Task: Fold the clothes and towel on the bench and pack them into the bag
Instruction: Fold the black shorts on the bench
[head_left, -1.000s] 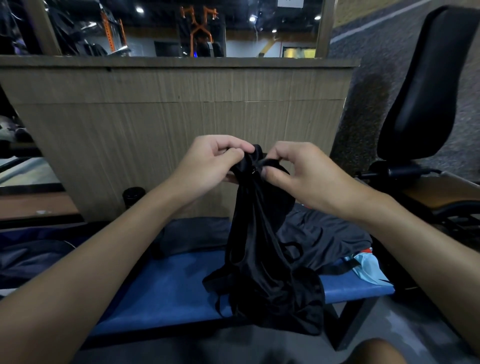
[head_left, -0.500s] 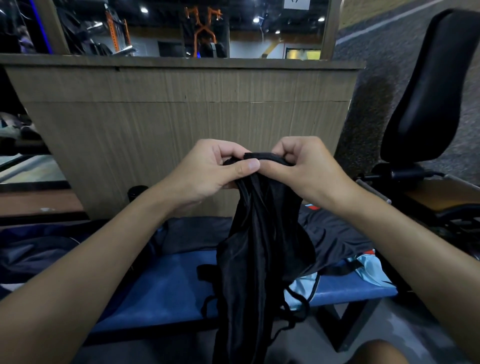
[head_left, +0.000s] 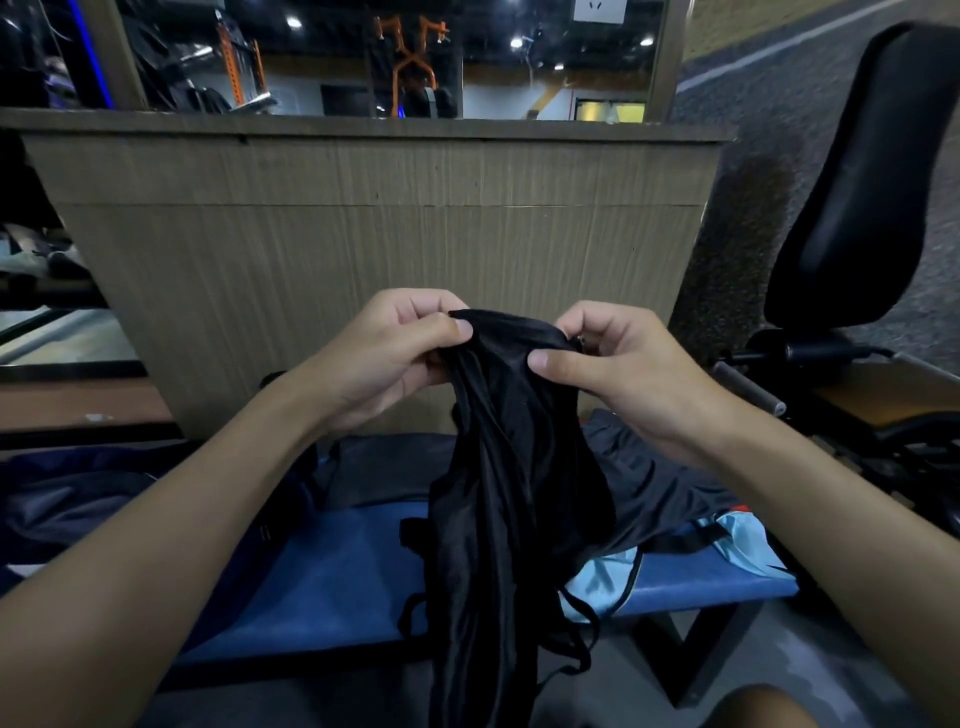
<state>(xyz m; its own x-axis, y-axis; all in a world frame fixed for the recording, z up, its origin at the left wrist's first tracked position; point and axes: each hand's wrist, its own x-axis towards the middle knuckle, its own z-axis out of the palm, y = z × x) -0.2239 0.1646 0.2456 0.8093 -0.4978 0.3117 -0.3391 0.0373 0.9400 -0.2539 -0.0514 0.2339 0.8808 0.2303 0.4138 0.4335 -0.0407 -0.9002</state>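
Here we hold a black fabric piece (head_left: 509, 493) up in front of us, above the blue padded table (head_left: 337, 582). The left grip (head_left: 395, 358) pinches its top hem between thumb and curled fingers. The right grip (head_left: 618, 364) pinches the same hem just at three o'clock of the left, thumb pressed flat on the cloth. The hem stretches between the two grips, and the rest hangs straight down toward six o'clock in long folds, past the table's front edge. Thin black straps (head_left: 576, 639) dangle from its lower part. We cannot tell whether this piece is the bag or a garment, nor whether anything lies inside it.

On the table, at four o'clock of the hanging piece, a dark grey garment (head_left: 654, 483) lies loosely spread. A light blue cloth (head_left: 743, 540) lies at the table's right end, partly under the grey one. At nine o'clock a heap of navy fabric (head_left: 78, 499) covers the left end. A wood-grain panel (head_left: 363, 234) stands behind at twelve o'clock, and a black padded seat back (head_left: 857, 182) at two o'clock.
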